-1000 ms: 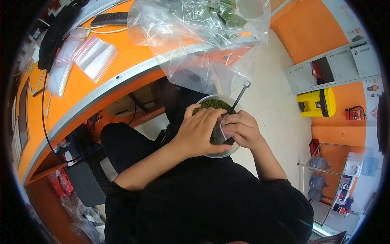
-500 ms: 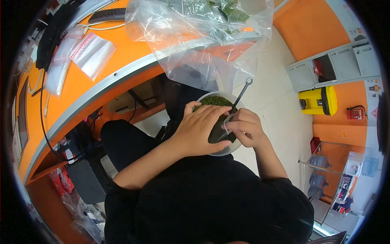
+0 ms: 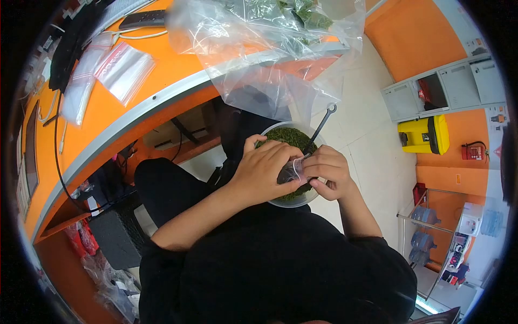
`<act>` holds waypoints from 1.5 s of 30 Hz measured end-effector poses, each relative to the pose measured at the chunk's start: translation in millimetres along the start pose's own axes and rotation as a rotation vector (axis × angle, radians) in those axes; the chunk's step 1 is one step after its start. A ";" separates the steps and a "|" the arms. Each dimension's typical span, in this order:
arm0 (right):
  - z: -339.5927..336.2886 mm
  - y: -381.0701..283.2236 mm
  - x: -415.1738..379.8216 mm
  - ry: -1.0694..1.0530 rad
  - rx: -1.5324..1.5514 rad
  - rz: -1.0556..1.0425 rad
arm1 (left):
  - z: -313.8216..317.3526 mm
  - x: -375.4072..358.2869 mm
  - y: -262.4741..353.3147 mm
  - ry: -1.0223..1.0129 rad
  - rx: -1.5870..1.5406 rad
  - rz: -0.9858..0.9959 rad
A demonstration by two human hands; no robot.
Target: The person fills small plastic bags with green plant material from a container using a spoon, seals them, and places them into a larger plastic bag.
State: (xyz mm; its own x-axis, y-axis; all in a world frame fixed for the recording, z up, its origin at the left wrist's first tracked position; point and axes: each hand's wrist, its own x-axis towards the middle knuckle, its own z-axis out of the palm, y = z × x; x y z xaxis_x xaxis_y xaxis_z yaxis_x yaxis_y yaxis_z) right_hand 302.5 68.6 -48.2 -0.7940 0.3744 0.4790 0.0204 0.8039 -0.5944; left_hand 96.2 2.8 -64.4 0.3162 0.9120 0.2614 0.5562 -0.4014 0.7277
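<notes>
A round clear tub (image 3: 301,201) of dried green flakes (image 3: 288,136) rests at my lap. A dark spoon-like tool (image 3: 322,125) with a ring at its handle end stands slanted in it, its lower end hidden. Over the tub, my left hand (image 3: 264,170) curls its fingers and thumb around a small clear plastic bag (image 3: 292,171) with dark contents. From the other side, my right hand (image 3: 328,171) has its bent fingers closed at the bag's open-edge side, close to the left fingertips.
A large clear bag (image 3: 259,65) with green material hangs over the edge of the orange desk (image 3: 162,70). Zip bags (image 3: 124,70) and a black remote-like object (image 3: 143,20) lie on the desk. Right of me are lockers (image 3: 458,86), a yellow bin (image 3: 426,135) and a rack (image 3: 426,221).
My left fingers have curled inward from a flatter spread, and its thumb has risen toward the bag. My right fingers have closed nearer to them. More of the green flakes shows now.
</notes>
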 end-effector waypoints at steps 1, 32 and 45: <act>0.0 0.7 -1.2 0.005 0.025 -0.002 | 1.1 -0.1 -0.3 -0.001 -0.001 0.000; -23.7 9.3 2.6 0.368 0.561 0.781 | 34.7 -14.6 -24.6 0.468 -0.683 0.010; -6.0 -29.7 -13.3 0.057 -0.071 0.032 | 33.0 -9.7 -21.0 0.574 -0.632 0.009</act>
State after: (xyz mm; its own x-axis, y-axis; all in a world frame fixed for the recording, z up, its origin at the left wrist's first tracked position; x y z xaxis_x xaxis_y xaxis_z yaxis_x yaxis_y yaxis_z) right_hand 316.1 42.6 -33.0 -0.7564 0.4247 0.4975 0.0904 0.8211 -0.5636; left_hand 106.8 -0.5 -103.2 -0.2152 0.8791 0.4252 -0.0317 -0.4414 0.8967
